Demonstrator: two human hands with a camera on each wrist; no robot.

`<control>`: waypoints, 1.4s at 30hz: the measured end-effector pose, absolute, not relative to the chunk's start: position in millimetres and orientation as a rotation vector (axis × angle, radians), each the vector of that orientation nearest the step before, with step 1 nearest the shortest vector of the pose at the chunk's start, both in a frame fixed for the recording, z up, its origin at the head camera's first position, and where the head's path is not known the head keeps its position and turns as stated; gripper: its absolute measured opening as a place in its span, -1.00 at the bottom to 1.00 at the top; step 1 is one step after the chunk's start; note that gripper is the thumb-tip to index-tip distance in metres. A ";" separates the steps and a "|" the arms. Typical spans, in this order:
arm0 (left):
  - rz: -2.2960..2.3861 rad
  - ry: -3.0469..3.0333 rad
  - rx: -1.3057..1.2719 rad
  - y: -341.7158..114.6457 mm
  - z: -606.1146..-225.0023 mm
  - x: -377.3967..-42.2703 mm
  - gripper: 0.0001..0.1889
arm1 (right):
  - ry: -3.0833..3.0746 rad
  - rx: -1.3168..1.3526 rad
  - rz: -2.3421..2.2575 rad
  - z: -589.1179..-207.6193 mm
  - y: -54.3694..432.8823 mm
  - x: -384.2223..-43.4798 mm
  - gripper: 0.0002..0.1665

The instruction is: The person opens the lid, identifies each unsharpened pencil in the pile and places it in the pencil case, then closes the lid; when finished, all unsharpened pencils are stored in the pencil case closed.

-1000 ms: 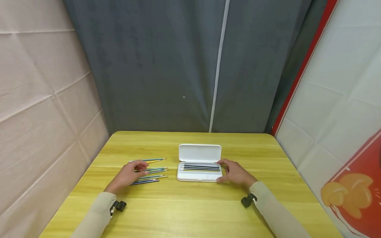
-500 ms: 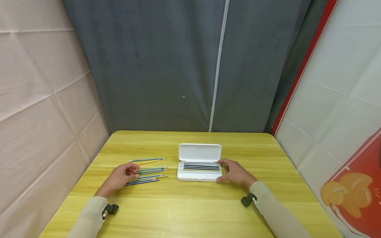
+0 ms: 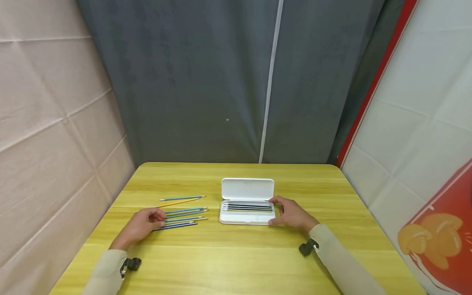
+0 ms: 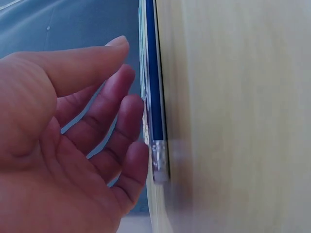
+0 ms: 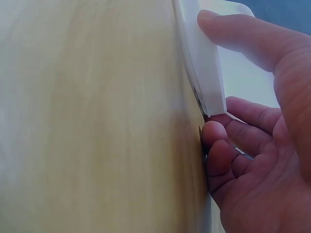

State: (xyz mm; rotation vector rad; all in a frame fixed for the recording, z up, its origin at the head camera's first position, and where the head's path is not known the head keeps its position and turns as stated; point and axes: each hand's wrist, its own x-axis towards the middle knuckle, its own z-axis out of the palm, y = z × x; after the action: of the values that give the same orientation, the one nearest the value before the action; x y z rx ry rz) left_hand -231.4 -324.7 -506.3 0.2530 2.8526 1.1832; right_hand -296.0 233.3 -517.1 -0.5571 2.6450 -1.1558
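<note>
My left hand (image 3: 141,223) is at the eraser ends of several loose pencils on the table, its fingers loosely bent. In the left wrist view a gap shows between thumb and fingers, with a dark blue pencil (image 4: 154,77) right beside the fingertips. A yellow pencil (image 3: 177,203) and a green one (image 3: 182,198) lie farther back. My right hand (image 3: 293,215) holds the right end of a white pencil case (image 3: 236,218), thumb on its near corner and fingers bent around the side. Its lid (image 3: 248,189) stands raised, and several dark pencils (image 3: 248,207) lie inside.
The wood-grain table (image 3: 221,262) runs back to a grey curtain (image 3: 199,102). Pale cloth (image 3: 55,143) hangs on the left, and a white panel (image 3: 416,123) with red print on the right.
My left hand has moved left and slightly toward me along the pencils, uncovering more of their eraser ends. The right hand and the pencil case have stayed put.
</note>
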 end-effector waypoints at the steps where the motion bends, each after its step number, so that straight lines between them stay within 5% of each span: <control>1: 1.171 2.856 0.253 -325.3 -506.0 -231.2 -0.87 | 2.645 -0.556 -1.158 -516.9 233.2 -296.0 -0.02; 42: 1.110 2.788 0.361 -327.7 -500.3 -234.9 -0.81 | 2.619 -0.567 -1.184 -515.5 231.9 -293.8 -0.04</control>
State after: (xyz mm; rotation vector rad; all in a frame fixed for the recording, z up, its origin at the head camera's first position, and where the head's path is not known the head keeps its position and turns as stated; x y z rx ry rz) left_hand -234.9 -327.7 -500.3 0.3613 2.7884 1.1098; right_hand -293.8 231.9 -515.5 -0.5671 2.6189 -1.1836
